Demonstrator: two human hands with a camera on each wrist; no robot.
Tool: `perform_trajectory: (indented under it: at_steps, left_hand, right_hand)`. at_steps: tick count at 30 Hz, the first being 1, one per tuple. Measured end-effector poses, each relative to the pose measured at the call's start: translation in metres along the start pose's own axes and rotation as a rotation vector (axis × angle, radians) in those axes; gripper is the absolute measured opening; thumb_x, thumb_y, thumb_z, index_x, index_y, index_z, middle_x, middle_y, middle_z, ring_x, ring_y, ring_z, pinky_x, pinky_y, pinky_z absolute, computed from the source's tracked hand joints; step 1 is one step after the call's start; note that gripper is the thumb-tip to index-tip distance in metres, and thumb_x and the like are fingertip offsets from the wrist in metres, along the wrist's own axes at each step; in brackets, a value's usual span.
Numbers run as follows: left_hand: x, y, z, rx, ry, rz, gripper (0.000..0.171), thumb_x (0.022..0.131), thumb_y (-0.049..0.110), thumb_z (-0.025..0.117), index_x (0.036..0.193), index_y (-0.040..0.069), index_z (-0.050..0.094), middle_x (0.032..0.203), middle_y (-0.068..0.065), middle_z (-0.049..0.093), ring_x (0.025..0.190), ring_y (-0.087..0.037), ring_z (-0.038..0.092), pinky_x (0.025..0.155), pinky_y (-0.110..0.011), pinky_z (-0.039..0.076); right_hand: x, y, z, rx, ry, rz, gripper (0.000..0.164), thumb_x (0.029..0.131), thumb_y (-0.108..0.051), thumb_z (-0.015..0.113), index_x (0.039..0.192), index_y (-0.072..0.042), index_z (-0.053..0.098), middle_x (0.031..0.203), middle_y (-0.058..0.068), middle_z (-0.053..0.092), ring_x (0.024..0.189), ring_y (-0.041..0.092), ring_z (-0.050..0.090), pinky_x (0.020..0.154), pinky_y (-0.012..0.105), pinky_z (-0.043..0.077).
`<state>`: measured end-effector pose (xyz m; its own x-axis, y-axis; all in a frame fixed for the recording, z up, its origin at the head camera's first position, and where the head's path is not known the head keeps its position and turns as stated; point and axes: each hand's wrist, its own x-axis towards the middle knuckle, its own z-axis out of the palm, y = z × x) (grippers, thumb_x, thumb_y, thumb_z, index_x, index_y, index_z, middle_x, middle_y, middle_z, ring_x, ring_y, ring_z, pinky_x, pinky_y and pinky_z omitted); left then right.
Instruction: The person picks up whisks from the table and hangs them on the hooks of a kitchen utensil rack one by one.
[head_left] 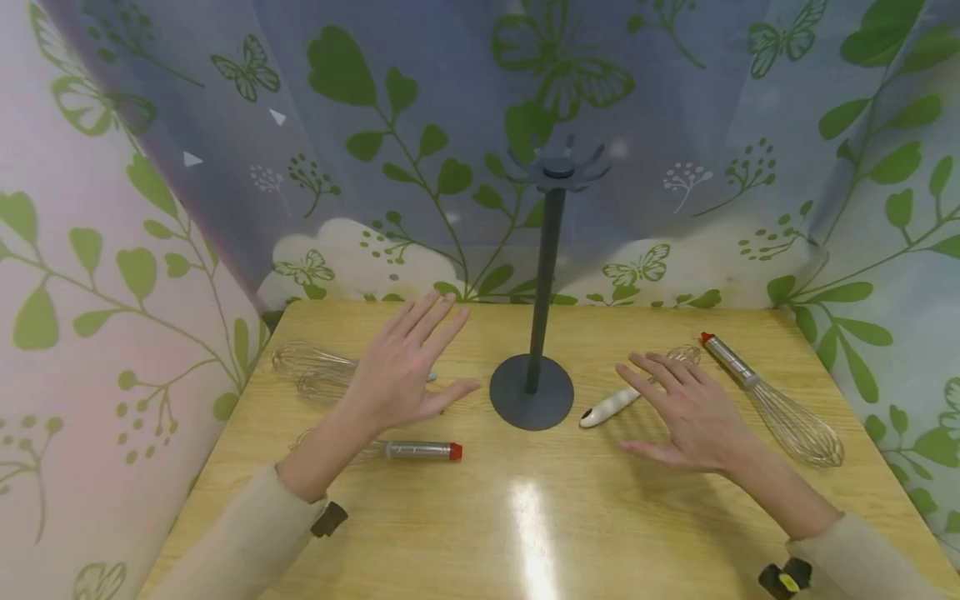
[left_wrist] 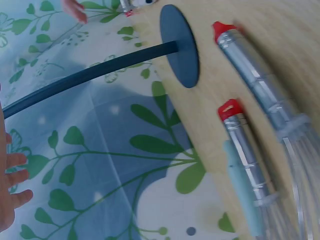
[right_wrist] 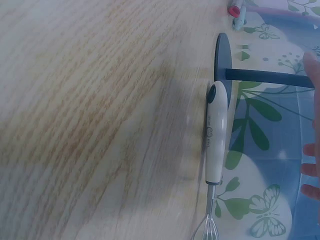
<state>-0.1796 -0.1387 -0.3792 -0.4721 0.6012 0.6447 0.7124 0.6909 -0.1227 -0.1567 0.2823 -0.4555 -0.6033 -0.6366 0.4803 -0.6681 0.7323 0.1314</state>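
Note:
My left hand (head_left: 401, 371), fingers spread, hovers over the whisks on the left and holds nothing. Beneath it lie a metal-handled whisk (head_left: 423, 451) with a red end and, farther back, more whisks (head_left: 311, 360) partly hidden by the hand. The left wrist view shows a second red-ended whisk (left_wrist: 245, 150) beside a pale blue handle (left_wrist: 242, 187). My right hand (head_left: 693, 417), also spread, is above a white-handled whisk (head_left: 611, 407) and covers part of it. To its right rests another red-ended whisk (head_left: 776, 404). Between the hands stands a dark rack (head_left: 549, 275) with hooks at its top.
The rack's round base (head_left: 531, 412) sits on the wooden table (head_left: 450, 533), toward the back. Patterned curtains (head_left: 420, 167) with leaves and butterflies close off the back and both sides. A black band (head_left: 328, 518) is on the left sleeve.

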Motion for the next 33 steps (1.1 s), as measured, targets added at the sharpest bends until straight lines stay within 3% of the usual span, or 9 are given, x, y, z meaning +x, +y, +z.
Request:
perform_trajectory:
  at_steps: [5, 12, 16, 25, 33]
  left_hand:
    - [0.015, -0.002, -0.002, -0.019, 0.089, 0.036, 0.088, 0.106, 0.072, 0.028, 0.147, 0.001, 0.059, 0.146, -0.023, 0.064, 0.137, -0.042, 0.061, 0.115, -0.057, 0.051]
    - [0.031, -0.005, -0.011, 0.003, 0.163, 0.067, 0.081, 0.107, 0.067, 0.034, 0.14, 0.001, 0.065, 0.133, -0.021, 0.072, 0.126, -0.04, 0.067, 0.108, -0.052, 0.056]
    - [0.039, -0.006, -0.015, -0.003, 0.209, 0.074, 0.076, 0.108, 0.065, 0.039, 0.135, 0.0, 0.068, 0.128, -0.021, 0.074, 0.121, -0.04, 0.069, 0.104, -0.051, 0.059]
    - [0.058, -0.009, -0.023, 0.004, 0.262, 0.106, 0.074, 0.108, 0.063, 0.04, 0.132, 0.0, 0.069, 0.123, -0.02, 0.075, 0.118, -0.04, 0.07, 0.102, -0.051, 0.059]
    - [0.079, -0.013, -0.03, 0.049, 0.321, 0.131, 0.067, 0.107, 0.06, 0.047, 0.129, 0.002, 0.072, 0.117, -0.018, 0.076, 0.113, -0.039, 0.072, 0.099, -0.051, 0.06]
  right_hand:
    - [0.001, 0.002, 0.006, 0.0, 0.008, -0.008, 0.1, 0.096, -0.088, 0.026, 0.148, -0.01, 0.06, 0.141, 0.02, 0.065, 0.124, 0.044, 0.064, 0.096, 0.062, 0.055]
    - [0.002, 0.007, 0.013, 0.02, -0.011, -0.028, 0.094, 0.094, -0.086, 0.041, 0.148, -0.012, 0.059, 0.14, 0.018, 0.066, 0.122, 0.042, 0.065, 0.094, 0.062, 0.056]
    - [0.003, 0.008, 0.018, 0.032, -0.038, -0.036, 0.092, 0.094, -0.085, 0.044, 0.149, -0.013, 0.058, 0.14, 0.017, 0.065, 0.12, 0.041, 0.067, 0.092, 0.06, 0.058]
    - [0.005, 0.011, 0.032, 0.075, -0.063, -0.057, 0.085, 0.093, -0.077, 0.057, 0.147, -0.012, 0.06, 0.135, 0.016, 0.068, 0.115, 0.038, 0.07, 0.089, 0.056, 0.06]
    - [0.004, 0.014, 0.042, 0.074, -0.152, -0.049, 0.081, 0.093, -0.073, 0.062, 0.146, -0.012, 0.061, 0.135, 0.015, 0.068, 0.116, 0.037, 0.07, 0.093, 0.055, 0.06]
